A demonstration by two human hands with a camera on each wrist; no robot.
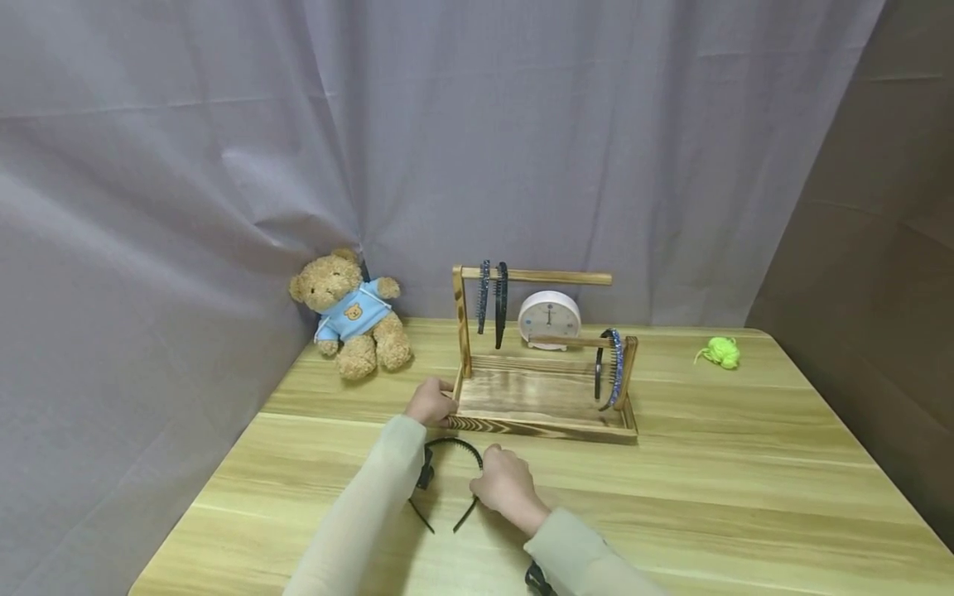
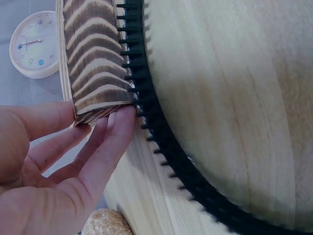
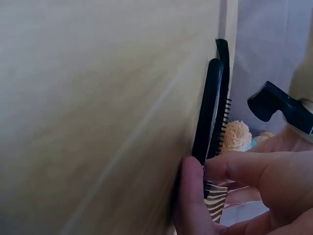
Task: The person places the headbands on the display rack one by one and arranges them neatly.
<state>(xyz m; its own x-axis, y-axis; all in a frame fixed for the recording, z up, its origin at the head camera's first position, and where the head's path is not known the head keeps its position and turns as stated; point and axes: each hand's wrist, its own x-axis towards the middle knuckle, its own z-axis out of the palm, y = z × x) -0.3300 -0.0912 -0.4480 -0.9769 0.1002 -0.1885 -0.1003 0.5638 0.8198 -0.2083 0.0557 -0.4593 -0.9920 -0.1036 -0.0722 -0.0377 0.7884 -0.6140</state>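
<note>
A wooden headband rack (image 1: pixel 537 429) with a tray base and two raised bars stands on the table. At its front left corner my left hand (image 1: pixel 432 403) grips the tray's end between thumb and fingers; the left wrist view shows the striped front board (image 2: pixel 95 58) there. A black toothed headband (image 1: pixel 464 443) lies on the table in front of the rack, its open ends towards me. My right hand (image 1: pixel 507 487) pinches its right arm between thumb and fingers. In the right wrist view the headband (image 3: pixel 208 112) appears nearly edge-on, partly hidden by the fingers.
Two dark headbands (image 1: pixel 501 306) hang from the upper bar, and a blue glittery headband (image 1: pixel 616 368) hangs on the lower one. Behind the rack stands a white clock (image 1: pixel 549 319). A teddy bear (image 1: pixel 354 314) sits at the left, and green yarn (image 1: pixel 721 353) lies at the right.
</note>
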